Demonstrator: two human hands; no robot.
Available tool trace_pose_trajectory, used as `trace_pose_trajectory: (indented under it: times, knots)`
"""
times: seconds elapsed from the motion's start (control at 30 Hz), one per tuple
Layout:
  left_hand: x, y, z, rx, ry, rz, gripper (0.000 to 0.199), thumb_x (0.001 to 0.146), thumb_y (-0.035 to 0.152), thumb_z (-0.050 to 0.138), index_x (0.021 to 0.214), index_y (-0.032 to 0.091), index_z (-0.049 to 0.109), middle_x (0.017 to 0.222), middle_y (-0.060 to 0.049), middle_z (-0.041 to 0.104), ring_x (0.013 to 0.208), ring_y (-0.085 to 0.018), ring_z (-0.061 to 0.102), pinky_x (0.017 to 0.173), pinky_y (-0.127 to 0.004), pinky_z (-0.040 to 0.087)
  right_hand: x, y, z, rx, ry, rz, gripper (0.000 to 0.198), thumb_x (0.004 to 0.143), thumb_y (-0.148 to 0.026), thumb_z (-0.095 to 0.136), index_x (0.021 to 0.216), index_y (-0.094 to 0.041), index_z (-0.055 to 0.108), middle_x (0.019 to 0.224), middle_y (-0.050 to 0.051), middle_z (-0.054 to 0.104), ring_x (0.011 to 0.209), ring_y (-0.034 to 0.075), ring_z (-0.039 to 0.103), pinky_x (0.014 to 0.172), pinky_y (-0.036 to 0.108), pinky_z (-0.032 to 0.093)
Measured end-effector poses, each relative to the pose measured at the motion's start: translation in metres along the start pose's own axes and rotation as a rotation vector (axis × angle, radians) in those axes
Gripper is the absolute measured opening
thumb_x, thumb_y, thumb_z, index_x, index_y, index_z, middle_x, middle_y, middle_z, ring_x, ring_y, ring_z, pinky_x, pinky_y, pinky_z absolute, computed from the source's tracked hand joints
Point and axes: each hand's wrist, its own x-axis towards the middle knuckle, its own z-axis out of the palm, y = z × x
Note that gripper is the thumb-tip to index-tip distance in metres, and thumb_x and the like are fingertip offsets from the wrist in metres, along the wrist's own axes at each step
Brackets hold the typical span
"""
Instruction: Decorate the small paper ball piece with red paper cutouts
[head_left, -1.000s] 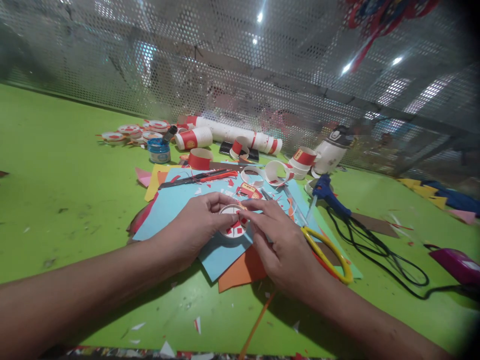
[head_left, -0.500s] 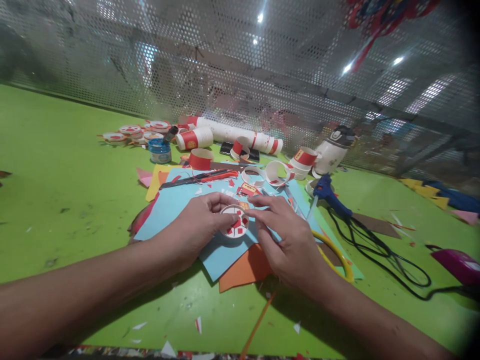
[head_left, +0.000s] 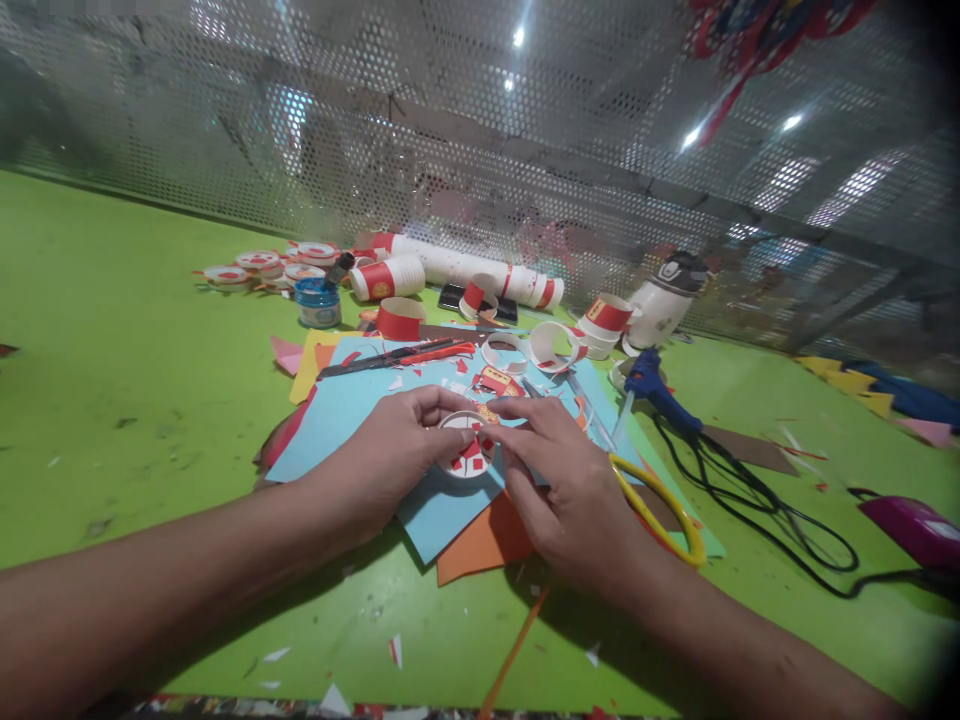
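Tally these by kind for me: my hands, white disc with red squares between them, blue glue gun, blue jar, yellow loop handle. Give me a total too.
Left hand and right hand: 2
White disc: 1
Glue gun: 1
Blue jar: 1
Yellow loop handle: 1
Total: 6

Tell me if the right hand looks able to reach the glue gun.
Probably yes: the glue gun lies near the right hand with nothing tall between, though that hand is busy at the white disc.
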Motion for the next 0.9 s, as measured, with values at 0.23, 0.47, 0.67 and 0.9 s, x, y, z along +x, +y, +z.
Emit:
trace_pose_trajectory:
  times: [0.23,0.47,0.67,0.9]
  knots:
    - [0.0,-0.0006,0.0004,-0.007,0.001,-0.005,0.016,0.072,0.013,0.07,0.085,0.013,0.063,0.066,0.002,0.063,0.056,-0.007,0.055,0.053,-0.018,0.041,0.0007,-0.0013,0.0005,0.016,-0.002,-0.001,0.032,0.087,-0.004,0.044,0.108,-0.007,0.067,0.116,0.018,0.06,0.108,0.024,0.052,0.092,0.043,0.046]
    - [0.001,-0.0005,0.0011,-0.007,-0.009,-0.01,0.016,0.071,0.011,0.068,0.086,0.013,0.062,0.066,0.002,0.063,0.056,-0.007,0.055,0.054,-0.018,0.042,0.0003,-0.0012,-0.0013,0.015,0.029,-0.004,0.032,0.088,-0.006,0.045,0.113,-0.006,0.066,0.117,0.018,0.059,0.111,0.024,0.052,0.096,0.043,0.045]
    - [0.0009,-0.0015,0.0004,-0.003,-0.017,-0.008,0.015,0.072,0.013,0.069,0.085,0.013,0.062,0.063,0.003,0.06,0.055,-0.006,0.053,0.052,-0.016,0.04,0.0013,-0.0009,-0.0001,-0.021,-0.035,-0.003,0.033,0.088,-0.004,0.043,0.111,-0.007,0.066,0.118,0.018,0.058,0.11,0.025,0.05,0.094,0.042,0.046]
    - [0.0021,-0.0022,-0.0001,-0.009,-0.001,-0.02,0.022,0.069,0.016,0.073,0.088,0.012,0.063,0.069,-0.001,0.064,0.058,-0.008,0.056,0.056,-0.019,0.043,-0.0017,-0.0011,0.0051,-0.084,-0.05,-0.05,0.039,0.081,0.001,0.045,0.115,-0.003,0.064,0.12,0.02,0.057,0.11,0.029,0.047,0.092,0.047,0.046]
